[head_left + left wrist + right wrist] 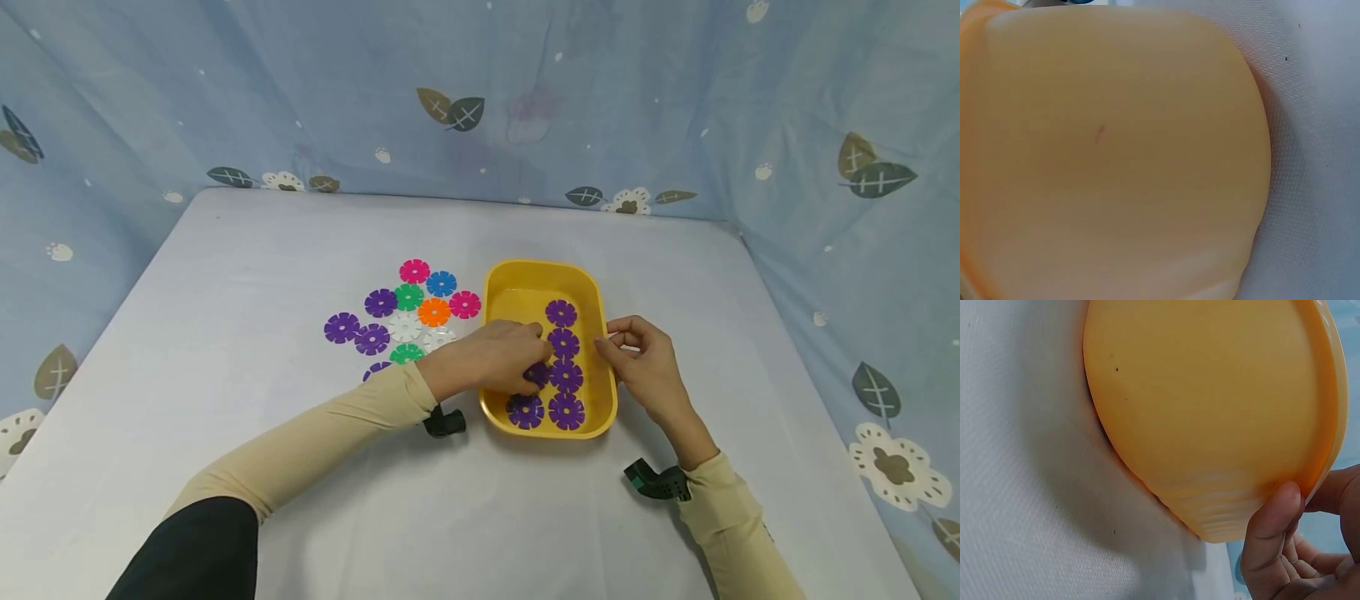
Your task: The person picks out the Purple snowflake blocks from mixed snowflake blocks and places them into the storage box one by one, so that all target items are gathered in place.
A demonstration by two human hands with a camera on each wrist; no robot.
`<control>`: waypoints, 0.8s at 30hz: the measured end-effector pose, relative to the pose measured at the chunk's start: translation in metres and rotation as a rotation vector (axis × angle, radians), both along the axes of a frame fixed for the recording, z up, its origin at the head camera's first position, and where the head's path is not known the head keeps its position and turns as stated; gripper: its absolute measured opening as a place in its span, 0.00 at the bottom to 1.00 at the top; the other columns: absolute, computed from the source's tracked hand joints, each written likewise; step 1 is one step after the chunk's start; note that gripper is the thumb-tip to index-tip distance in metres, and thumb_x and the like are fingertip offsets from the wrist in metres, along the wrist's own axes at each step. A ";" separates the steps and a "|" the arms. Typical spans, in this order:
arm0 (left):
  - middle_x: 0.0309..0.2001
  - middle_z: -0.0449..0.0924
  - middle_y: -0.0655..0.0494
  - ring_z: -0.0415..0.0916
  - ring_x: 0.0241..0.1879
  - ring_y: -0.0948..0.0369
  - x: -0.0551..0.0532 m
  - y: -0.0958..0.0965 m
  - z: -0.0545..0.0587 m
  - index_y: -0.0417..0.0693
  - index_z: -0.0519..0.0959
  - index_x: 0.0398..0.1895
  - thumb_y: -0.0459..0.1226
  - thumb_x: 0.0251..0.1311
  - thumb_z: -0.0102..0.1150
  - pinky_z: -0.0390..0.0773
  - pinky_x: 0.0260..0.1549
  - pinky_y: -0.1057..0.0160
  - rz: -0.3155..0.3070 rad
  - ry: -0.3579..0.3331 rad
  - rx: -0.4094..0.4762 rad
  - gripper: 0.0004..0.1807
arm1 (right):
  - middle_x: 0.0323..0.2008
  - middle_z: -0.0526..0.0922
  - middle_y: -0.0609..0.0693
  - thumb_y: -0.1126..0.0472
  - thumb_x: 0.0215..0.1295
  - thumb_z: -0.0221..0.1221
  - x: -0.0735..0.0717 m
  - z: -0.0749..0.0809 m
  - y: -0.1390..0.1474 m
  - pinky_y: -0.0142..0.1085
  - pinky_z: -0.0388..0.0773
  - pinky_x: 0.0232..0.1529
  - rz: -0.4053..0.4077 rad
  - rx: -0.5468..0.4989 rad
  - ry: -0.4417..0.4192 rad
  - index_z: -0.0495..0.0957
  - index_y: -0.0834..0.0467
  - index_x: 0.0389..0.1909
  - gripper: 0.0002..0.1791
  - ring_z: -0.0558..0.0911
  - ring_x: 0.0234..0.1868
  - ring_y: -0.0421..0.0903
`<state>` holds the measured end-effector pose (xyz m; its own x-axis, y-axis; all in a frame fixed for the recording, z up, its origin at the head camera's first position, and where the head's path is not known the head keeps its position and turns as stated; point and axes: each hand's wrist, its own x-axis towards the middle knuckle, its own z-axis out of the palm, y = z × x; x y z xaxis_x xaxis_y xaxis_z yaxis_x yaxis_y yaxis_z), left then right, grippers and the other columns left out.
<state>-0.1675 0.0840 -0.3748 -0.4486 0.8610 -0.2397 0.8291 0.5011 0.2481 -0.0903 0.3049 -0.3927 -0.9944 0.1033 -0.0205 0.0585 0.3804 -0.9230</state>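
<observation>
A yellow plastic basket (pixel 525 287) stands on the white table, with several purple snowflake discs (pixel 566 376) inside it. My left hand (pixel 502 354) reaches over its left rim, and the curled fingers and thumb pinch a purple snowflake disc (pixel 536 374) partly hidden by them. At the right side, my right hand (pixel 648 362) pinches the rim of the basket between thumb and finger. The right wrist view shows that thumb (pixel 1279 506) pressed on the outer wall (pixel 1210 406). Only the basket's outer wall (pixel 1122 150) fills the left wrist view; the left fingers are out of sight there.
Left of the basket lies a loose cluster of snowflake discs: pink (pixel 414 271), blue (pixel 441 283), green (pixel 408 297), orange (pixel 434 312), white (pixel 405 327) and purple (pixel 342 327). The left forearm covers part of it. A blue leaf-patterned curtain (pixel 480 158) borders the table.
</observation>
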 end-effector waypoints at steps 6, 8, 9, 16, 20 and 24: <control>0.39 0.70 0.59 0.71 0.35 0.61 0.001 -0.003 0.003 0.54 0.82 0.52 0.55 0.56 0.71 0.73 0.35 0.68 -0.003 -0.018 -0.017 0.24 | 0.36 0.78 0.61 0.61 0.69 0.62 -0.001 0.000 0.000 0.32 0.80 0.24 0.002 0.007 0.002 0.72 0.69 0.54 0.20 0.84 0.25 0.42; 0.40 0.70 0.58 0.71 0.35 0.61 0.002 -0.004 0.004 0.54 0.81 0.53 0.55 0.55 0.72 0.73 0.35 0.69 -0.003 -0.021 -0.022 0.26 | 0.36 0.78 0.61 0.61 0.69 0.62 -0.001 0.001 -0.001 0.31 0.80 0.24 0.003 0.014 0.006 0.72 0.69 0.54 0.20 0.84 0.25 0.42; 0.40 0.70 0.58 0.71 0.36 0.61 0.002 -0.004 0.005 0.54 0.81 0.54 0.55 0.54 0.72 0.73 0.35 0.69 -0.003 -0.022 -0.024 0.26 | 0.35 0.78 0.61 0.61 0.69 0.62 -0.001 0.001 -0.001 0.31 0.80 0.24 0.004 0.017 0.007 0.72 0.69 0.54 0.20 0.84 0.25 0.42; 0.41 0.70 0.58 0.72 0.36 0.61 0.004 -0.003 0.005 0.54 0.81 0.54 0.56 0.56 0.70 0.73 0.36 0.69 0.006 -0.014 -0.042 0.27 | 0.34 0.78 0.61 0.61 0.69 0.63 0.000 0.002 -0.002 0.32 0.79 0.22 0.005 0.018 0.010 0.72 0.69 0.53 0.19 0.84 0.24 0.42; 0.41 0.69 0.58 0.71 0.36 0.61 0.005 -0.002 0.004 0.54 0.81 0.53 0.56 0.56 0.70 0.73 0.36 0.69 0.013 -0.017 -0.040 0.26 | 0.35 0.78 0.62 0.61 0.69 0.63 0.000 0.002 -0.003 0.32 0.79 0.22 -0.001 0.015 0.012 0.73 0.69 0.52 0.19 0.84 0.24 0.42; 0.40 0.69 0.58 0.71 0.35 0.61 0.004 -0.004 0.003 0.54 0.81 0.50 0.55 0.57 0.69 0.73 0.35 0.68 0.019 -0.029 0.001 0.23 | 0.35 0.79 0.62 0.61 0.69 0.63 0.001 0.001 -0.002 0.32 0.80 0.23 0.001 0.017 0.012 0.72 0.70 0.53 0.19 0.84 0.25 0.42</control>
<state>-0.1639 0.0803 -0.3717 -0.4581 0.8523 -0.2523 0.8115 0.5168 0.2726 -0.0898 0.3030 -0.3916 -0.9947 0.1027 -0.0064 0.0468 0.3956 -0.9172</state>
